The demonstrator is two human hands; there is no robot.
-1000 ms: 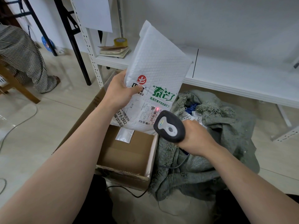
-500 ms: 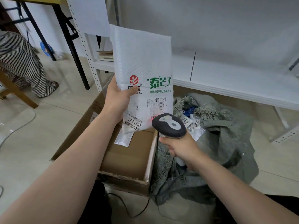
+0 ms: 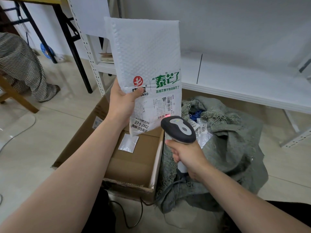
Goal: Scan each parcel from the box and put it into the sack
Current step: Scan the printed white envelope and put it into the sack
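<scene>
Above the box (image 3: pixel 157 158) rim, the hands (image 3: pixel 121 101) (image 3: pixel 188 153) grip parcel (image 3: pixel 146 56) (left) and scanner (image 3: pixel 180 130) (right).

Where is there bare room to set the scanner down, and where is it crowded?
Free: the white shelf above the sack; the box bottom nearer you than the small silver packet; the floor tiles left of the box. Crowded: the sack's mouth, full of labelled parcels.
</scene>
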